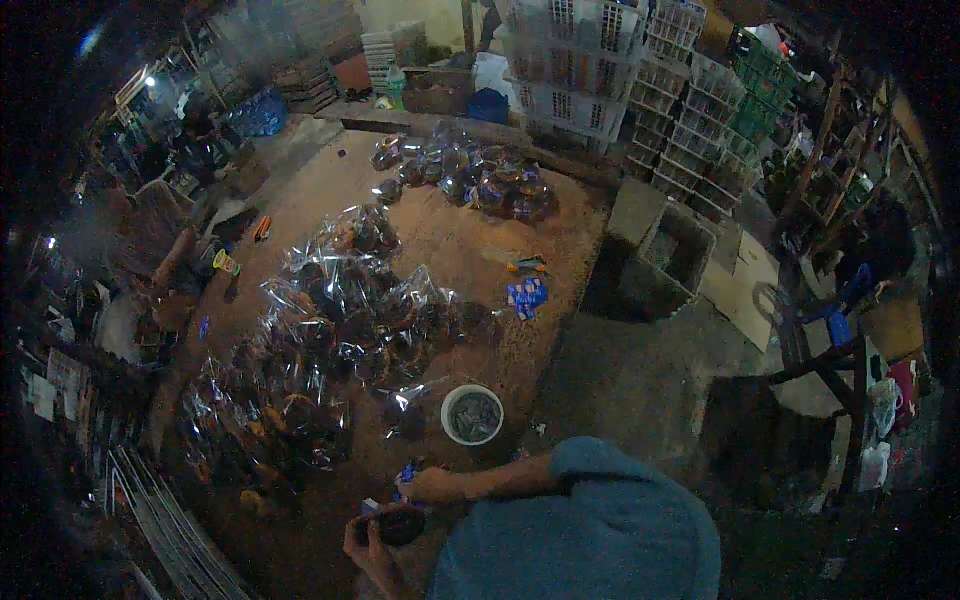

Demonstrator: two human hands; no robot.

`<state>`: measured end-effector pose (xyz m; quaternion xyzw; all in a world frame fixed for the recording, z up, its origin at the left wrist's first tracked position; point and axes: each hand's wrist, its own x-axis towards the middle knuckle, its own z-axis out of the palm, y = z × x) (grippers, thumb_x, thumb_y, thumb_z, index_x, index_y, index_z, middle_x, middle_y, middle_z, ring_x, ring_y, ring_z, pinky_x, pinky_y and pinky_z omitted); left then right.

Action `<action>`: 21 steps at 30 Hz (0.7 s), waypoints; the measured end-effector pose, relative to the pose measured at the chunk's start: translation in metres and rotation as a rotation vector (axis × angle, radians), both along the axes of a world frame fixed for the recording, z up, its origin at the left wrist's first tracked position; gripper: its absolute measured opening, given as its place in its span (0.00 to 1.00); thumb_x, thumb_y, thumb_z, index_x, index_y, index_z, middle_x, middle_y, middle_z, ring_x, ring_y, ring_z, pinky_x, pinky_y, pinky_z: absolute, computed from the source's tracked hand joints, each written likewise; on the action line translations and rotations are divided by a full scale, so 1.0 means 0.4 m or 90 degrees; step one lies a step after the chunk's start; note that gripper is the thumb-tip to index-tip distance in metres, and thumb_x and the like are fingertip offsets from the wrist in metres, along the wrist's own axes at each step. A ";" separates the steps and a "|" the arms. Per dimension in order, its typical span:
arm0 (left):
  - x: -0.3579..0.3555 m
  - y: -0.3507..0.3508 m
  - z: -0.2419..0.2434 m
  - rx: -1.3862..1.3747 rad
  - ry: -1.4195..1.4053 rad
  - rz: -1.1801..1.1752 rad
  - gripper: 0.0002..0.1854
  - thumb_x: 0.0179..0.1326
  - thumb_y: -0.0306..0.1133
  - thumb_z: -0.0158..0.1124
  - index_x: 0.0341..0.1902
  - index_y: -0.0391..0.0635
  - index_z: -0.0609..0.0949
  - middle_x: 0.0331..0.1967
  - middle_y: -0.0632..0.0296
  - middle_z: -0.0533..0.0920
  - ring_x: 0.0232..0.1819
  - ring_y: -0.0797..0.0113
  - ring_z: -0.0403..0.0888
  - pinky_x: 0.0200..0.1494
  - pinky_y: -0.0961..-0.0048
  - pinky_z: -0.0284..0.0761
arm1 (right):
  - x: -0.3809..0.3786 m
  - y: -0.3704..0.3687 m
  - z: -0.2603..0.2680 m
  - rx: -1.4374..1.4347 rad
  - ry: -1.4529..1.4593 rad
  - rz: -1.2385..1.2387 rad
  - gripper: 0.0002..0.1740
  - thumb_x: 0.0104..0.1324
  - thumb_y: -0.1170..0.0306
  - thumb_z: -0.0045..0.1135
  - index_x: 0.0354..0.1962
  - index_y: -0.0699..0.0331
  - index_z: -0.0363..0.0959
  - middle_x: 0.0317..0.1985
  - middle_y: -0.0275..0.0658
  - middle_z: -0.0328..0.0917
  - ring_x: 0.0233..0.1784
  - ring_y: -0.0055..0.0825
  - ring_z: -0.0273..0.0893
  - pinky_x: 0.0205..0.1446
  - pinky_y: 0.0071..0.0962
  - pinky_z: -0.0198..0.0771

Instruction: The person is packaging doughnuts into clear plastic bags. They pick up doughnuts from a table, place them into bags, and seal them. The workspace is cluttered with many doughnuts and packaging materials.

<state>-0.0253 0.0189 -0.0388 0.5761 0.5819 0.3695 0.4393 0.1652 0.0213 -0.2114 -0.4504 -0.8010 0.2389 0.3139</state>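
My left hand [367, 551] holds a dark, rounded object [401, 525], its kind hard to tell in the dim light. A small whitish piece [370, 507] shows at that object's upper edge. Close above it, my right hand [426, 484] pinches a small blue piece [407, 472], perhaps a printed label. Just beyond my right forearm stands a round white tub [473, 415] with greyish contents. Many brownish items in shiny clear plastic wrap [322, 322] lie heaped on the brown work surface [442, 232]. One wrapped item [403, 405] sits beside the tub.
More wrapped items [480, 176] lie at the far end. A pile of blue printed pieces [527, 296] rests near an orange-handled tool [526, 264]. A yellow cup [225, 262] and an orange tool [262, 228] are at the left edge. Stacked plastic crates [570, 71] stand behind.
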 end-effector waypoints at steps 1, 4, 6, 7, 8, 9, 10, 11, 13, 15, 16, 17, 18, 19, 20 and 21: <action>0.003 -0.002 0.006 0.016 -0.006 -0.002 0.08 0.60 0.24 0.66 0.42 0.35 0.81 0.38 0.59 0.81 0.44 0.69 0.78 0.52 0.67 0.75 | -0.007 0.007 0.007 -0.043 0.007 0.028 0.11 0.68 0.66 0.51 0.46 0.55 0.75 0.31 0.43 0.83 0.31 0.48 0.83 0.29 0.47 0.77; 0.008 -0.012 0.013 0.021 -0.007 0.022 0.09 0.60 0.25 0.67 0.43 0.35 0.81 0.39 0.58 0.81 0.46 0.67 0.78 0.55 0.66 0.74 | -0.001 0.015 0.049 -0.135 -0.066 0.065 0.08 0.68 0.65 0.52 0.42 0.53 0.76 0.29 0.42 0.81 0.30 0.49 0.82 0.28 0.46 0.75; 0.004 -0.020 -0.003 0.083 -0.077 0.032 0.11 0.60 0.27 0.68 0.44 0.36 0.81 0.44 0.56 0.81 0.50 0.66 0.77 0.56 0.65 0.73 | 0.014 0.009 0.077 -0.112 -0.039 0.065 0.07 0.68 0.64 0.52 0.41 0.53 0.76 0.28 0.42 0.81 0.29 0.49 0.82 0.27 0.46 0.75; -0.003 -0.023 -0.017 0.067 -0.078 0.047 0.13 0.61 0.30 0.69 0.46 0.37 0.81 0.44 0.56 0.81 0.48 0.65 0.78 0.55 0.65 0.74 | 0.024 0.001 0.085 -0.064 0.029 0.060 0.08 0.68 0.64 0.52 0.41 0.53 0.76 0.28 0.41 0.80 0.29 0.48 0.82 0.27 0.46 0.75; -0.012 -0.022 -0.035 0.074 -0.086 0.053 0.14 0.62 0.32 0.70 0.48 0.38 0.82 0.44 0.56 0.82 0.47 0.63 0.78 0.53 0.65 0.75 | 0.028 -0.002 0.092 -0.041 0.067 0.042 0.08 0.68 0.64 0.52 0.42 0.53 0.75 0.27 0.41 0.80 0.29 0.48 0.82 0.28 0.46 0.75; -0.023 -0.023 -0.055 0.113 -0.098 0.048 0.16 0.63 0.35 0.72 0.50 0.39 0.82 0.45 0.56 0.83 0.45 0.62 0.78 0.51 0.64 0.76 | 0.030 -0.005 0.096 -0.033 0.072 0.037 0.08 0.68 0.64 0.52 0.43 0.54 0.75 0.29 0.41 0.81 0.31 0.48 0.83 0.29 0.47 0.76; -0.039 -0.014 -0.075 0.097 -0.032 0.014 0.16 0.62 0.35 0.72 0.50 0.39 0.82 0.45 0.57 0.83 0.45 0.63 0.78 0.51 0.65 0.76 | 0.031 -0.006 0.096 -0.050 0.047 0.021 0.09 0.68 0.64 0.52 0.43 0.54 0.75 0.30 0.42 0.81 0.32 0.48 0.83 0.31 0.47 0.77; -0.058 0.003 -0.090 0.113 0.030 -0.030 0.16 0.62 0.35 0.72 0.50 0.39 0.82 0.45 0.57 0.83 0.45 0.63 0.78 0.51 0.66 0.76 | 0.029 -0.005 0.094 -0.066 0.022 0.005 0.09 0.68 0.64 0.51 0.44 0.54 0.74 0.31 0.42 0.82 0.34 0.48 0.84 0.32 0.48 0.78; -0.081 0.015 -0.116 0.091 0.094 -0.036 0.16 0.61 0.34 0.71 0.50 0.40 0.82 0.45 0.58 0.83 0.47 0.63 0.78 0.53 0.65 0.75 | 0.021 0.003 0.087 -0.144 -0.079 0.023 0.11 0.68 0.65 0.51 0.47 0.54 0.74 0.36 0.44 0.83 0.39 0.50 0.85 0.37 0.50 0.79; -0.087 0.021 -0.125 -0.027 0.127 0.046 0.17 0.61 0.34 0.71 0.51 0.41 0.83 0.47 0.57 0.83 0.50 0.61 0.78 0.57 0.63 0.73 | 0.013 0.016 0.079 -0.229 -0.128 0.026 0.14 0.69 0.65 0.51 0.51 0.53 0.75 0.41 0.46 0.84 0.43 0.50 0.85 0.40 0.52 0.80; -0.086 0.022 -0.126 0.006 0.032 0.014 0.17 0.61 0.34 0.71 0.52 0.42 0.83 0.47 0.56 0.83 0.51 0.59 0.78 0.58 0.62 0.72 | 0.011 0.021 0.075 -0.275 -0.127 0.021 0.16 0.69 0.65 0.51 0.53 0.52 0.75 0.43 0.47 0.84 0.45 0.50 0.85 0.42 0.53 0.80; -0.083 0.018 -0.124 -0.002 -0.027 -0.008 0.17 0.61 0.34 0.71 0.52 0.42 0.83 0.47 0.55 0.83 0.51 0.58 0.78 0.59 0.61 0.72 | 0.011 0.025 0.072 -0.295 -0.123 0.025 0.17 0.69 0.65 0.51 0.55 0.51 0.75 0.44 0.47 0.84 0.46 0.50 0.85 0.43 0.54 0.80; -0.079 0.016 -0.123 0.011 -0.100 -0.036 0.17 0.61 0.35 0.71 0.53 0.43 0.83 0.48 0.55 0.83 0.52 0.57 0.78 0.60 0.60 0.71 | 0.009 0.025 0.067 -0.315 -0.119 0.028 0.18 0.69 0.64 0.51 0.56 0.51 0.75 0.46 0.47 0.84 0.47 0.50 0.85 0.44 0.54 0.80; -0.074 0.013 -0.125 0.019 -0.008 -0.008 0.17 0.61 0.34 0.71 0.52 0.43 0.83 0.48 0.54 0.83 0.51 0.57 0.78 0.59 0.59 0.71 | 0.012 0.026 0.062 -0.311 -0.112 0.039 0.19 0.70 0.64 0.50 0.58 0.50 0.75 0.46 0.47 0.84 0.47 0.50 0.85 0.45 0.54 0.80; -0.073 0.009 -0.128 0.045 0.074 0.013 0.17 0.61 0.34 0.71 0.52 0.43 0.83 0.48 0.53 0.83 0.50 0.56 0.78 0.59 0.59 0.72 | 0.009 0.025 0.056 -0.308 -0.103 0.050 0.20 0.70 0.64 0.50 0.59 0.50 0.75 0.46 0.47 0.84 0.48 0.50 0.85 0.47 0.54 0.80; -0.075 0.009 -0.135 0.071 0.156 0.036 0.16 0.62 0.33 0.70 0.52 0.43 0.83 0.48 0.53 0.83 0.50 0.56 0.79 0.58 0.58 0.72 | 0.010 0.023 0.048 -0.307 -0.109 0.030 0.20 0.71 0.63 0.49 0.59 0.50 0.75 0.46 0.46 0.84 0.48 0.49 0.85 0.48 0.53 0.80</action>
